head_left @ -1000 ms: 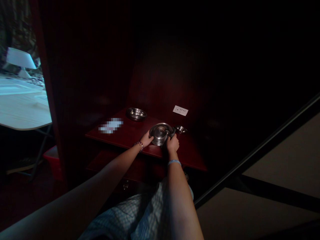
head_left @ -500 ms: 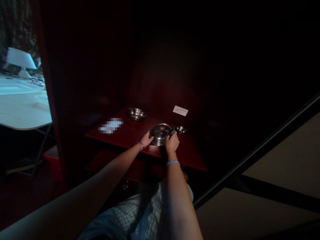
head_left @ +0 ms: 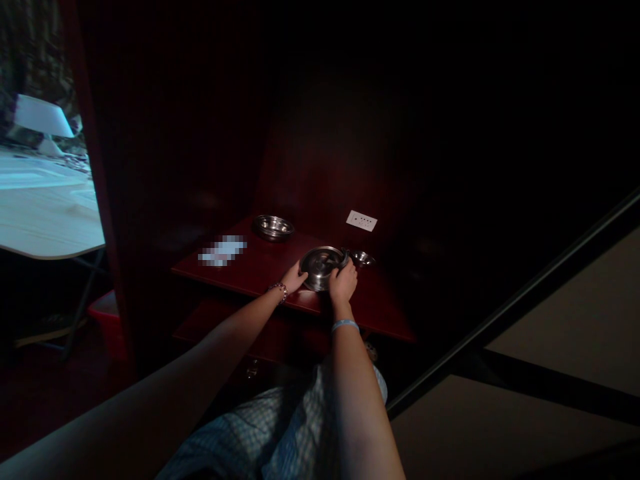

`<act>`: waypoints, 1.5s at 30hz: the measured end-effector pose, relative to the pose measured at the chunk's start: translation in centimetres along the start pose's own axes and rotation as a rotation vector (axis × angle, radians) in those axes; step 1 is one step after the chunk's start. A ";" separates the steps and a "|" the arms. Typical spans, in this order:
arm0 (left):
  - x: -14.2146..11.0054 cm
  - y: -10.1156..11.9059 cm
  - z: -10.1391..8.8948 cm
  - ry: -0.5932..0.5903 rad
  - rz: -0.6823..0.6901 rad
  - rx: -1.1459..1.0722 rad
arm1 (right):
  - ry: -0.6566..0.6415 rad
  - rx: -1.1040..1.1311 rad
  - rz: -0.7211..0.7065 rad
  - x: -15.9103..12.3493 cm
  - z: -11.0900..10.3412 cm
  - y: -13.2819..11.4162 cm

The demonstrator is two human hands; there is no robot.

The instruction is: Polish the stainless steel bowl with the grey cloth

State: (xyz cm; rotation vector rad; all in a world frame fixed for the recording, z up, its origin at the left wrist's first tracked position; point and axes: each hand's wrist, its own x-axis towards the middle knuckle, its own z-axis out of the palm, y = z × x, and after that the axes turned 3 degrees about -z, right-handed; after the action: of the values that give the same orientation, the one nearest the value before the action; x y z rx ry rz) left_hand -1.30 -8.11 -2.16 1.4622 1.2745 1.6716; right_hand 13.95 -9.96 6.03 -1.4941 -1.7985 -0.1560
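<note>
A round steel plate (head_left: 320,262) lies on a dark red wooden desk (head_left: 260,267). My left hand (head_left: 294,278) grips the plate's left rim, fingers curled on the edge. My right hand (head_left: 343,282) is closed around a dark cloth (head_left: 344,259) pressed against the plate's right rim. A small steel bowl (head_left: 361,258) stands just right of the plate. A second steel plate (head_left: 273,227) rests further back on the left.
A blurred flat patch (head_left: 222,251) lies at the desk's left front. A white socket panel (head_left: 361,220) sits on the dark back wall. A pale table (head_left: 45,213) with a lamp stands at far left, with a red box (head_left: 103,313) under it.
My right hand with the cloth has slid slightly left along the plate's right rim. The plate has tipped from facing me to lying flatter. My left hand has stayed on the left rim.
</note>
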 end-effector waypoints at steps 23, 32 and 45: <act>0.0 0.4 0.0 -0.010 -0.032 -0.026 | 0.098 0.040 -0.114 -0.5 -0.1 -1.2; 0.2 0.1 -0.2 -0.044 -0.027 -0.030 | 0.125 0.028 -0.229 -0.8 0.2 -1.7; 0.0 0.3 -0.1 -0.028 0.005 -0.027 | 0.085 -0.053 -0.356 -0.6 0.1 -2.4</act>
State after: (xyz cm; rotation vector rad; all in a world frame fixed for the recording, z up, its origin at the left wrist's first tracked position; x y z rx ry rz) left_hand -1.34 -8.26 -1.87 1.4685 1.2300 1.6599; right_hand 11.80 -11.11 6.45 -1.1711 -1.9896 -0.4396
